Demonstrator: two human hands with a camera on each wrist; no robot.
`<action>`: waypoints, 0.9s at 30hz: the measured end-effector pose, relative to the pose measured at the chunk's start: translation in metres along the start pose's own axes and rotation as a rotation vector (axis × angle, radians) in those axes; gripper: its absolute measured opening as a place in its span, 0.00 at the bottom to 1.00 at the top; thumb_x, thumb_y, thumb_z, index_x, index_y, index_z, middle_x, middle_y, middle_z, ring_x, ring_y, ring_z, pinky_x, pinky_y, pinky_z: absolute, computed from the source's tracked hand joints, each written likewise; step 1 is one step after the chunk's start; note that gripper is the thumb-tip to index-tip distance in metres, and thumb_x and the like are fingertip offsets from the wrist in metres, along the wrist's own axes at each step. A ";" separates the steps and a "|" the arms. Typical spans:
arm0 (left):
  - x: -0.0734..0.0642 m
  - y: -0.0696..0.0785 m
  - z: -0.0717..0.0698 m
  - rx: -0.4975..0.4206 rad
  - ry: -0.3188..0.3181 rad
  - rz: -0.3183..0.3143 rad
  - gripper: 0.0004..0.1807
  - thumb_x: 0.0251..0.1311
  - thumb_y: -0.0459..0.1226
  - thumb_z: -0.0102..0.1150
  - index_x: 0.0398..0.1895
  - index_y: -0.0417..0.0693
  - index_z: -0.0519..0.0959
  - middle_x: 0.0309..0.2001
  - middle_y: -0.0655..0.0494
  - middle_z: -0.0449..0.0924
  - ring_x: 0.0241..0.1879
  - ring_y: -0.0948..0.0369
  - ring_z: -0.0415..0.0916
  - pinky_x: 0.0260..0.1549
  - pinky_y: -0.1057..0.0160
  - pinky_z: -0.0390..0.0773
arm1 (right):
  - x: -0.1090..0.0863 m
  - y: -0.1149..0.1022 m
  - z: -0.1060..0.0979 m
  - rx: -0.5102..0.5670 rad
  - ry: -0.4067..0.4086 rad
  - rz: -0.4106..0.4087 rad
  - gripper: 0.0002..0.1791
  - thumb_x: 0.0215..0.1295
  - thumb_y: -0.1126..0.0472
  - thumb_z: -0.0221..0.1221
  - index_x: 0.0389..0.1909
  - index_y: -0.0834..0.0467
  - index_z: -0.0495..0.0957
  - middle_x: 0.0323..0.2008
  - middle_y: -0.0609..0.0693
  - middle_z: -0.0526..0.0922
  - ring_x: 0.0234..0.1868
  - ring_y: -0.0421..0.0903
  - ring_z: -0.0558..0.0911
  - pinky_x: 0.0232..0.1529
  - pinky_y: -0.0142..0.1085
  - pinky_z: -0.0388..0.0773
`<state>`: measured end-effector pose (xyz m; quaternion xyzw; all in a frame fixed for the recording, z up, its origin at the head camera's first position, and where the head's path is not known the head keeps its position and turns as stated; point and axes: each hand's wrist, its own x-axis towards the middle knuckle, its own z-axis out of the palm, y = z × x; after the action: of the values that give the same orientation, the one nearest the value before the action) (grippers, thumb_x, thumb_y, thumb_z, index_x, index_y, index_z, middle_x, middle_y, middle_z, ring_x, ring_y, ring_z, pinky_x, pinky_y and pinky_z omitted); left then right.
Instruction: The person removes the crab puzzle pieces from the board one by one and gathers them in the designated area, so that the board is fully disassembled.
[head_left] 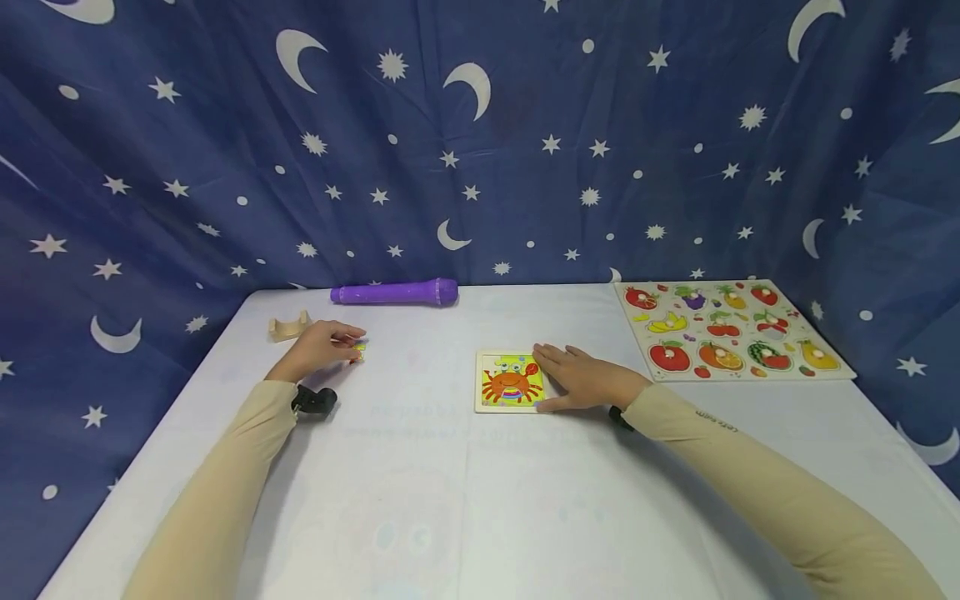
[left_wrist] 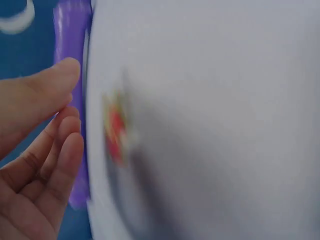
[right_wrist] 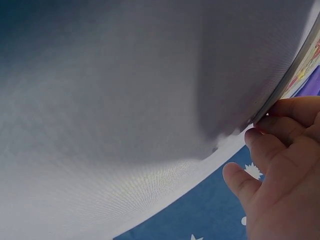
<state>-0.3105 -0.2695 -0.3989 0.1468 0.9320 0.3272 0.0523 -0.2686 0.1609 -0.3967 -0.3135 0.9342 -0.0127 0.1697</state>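
Observation:
A small wooden puzzle with a red crab on yellow lies in a pale frame at the middle of the table. My right hand rests on its right side, fingers extended over the edge. Toward the table's left my left hand hovers with loosely bent fingers. Just beyond its fingertips is a small red and yellow puzzle piece. In the left wrist view this piece is blurred and apart from the thumb and fingers. The right wrist view shows the right fingers touching the puzzle's edge.
A purple stick-shaped toy lies along the back edge. Behind the left hand sits a small curved wooden piece. A large fruit puzzle board occupies the back right. A blue curtain with moons and stars hangs behind the table.

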 end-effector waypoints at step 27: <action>0.059 0.143 0.112 0.014 -0.188 0.176 0.21 0.51 0.35 0.68 0.50 0.41 0.80 0.47 0.49 0.82 0.46 0.56 0.77 0.52 0.60 0.76 | 0.002 0.000 0.001 0.007 -0.011 0.016 0.55 0.56 0.30 0.53 0.73 0.61 0.46 0.74 0.57 0.48 0.75 0.53 0.48 0.72 0.53 0.46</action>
<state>-0.3105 -0.0786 -0.3968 0.2583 0.9088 0.3087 0.1095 -0.2699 0.1602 -0.3979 -0.3054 0.9358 -0.0127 0.1758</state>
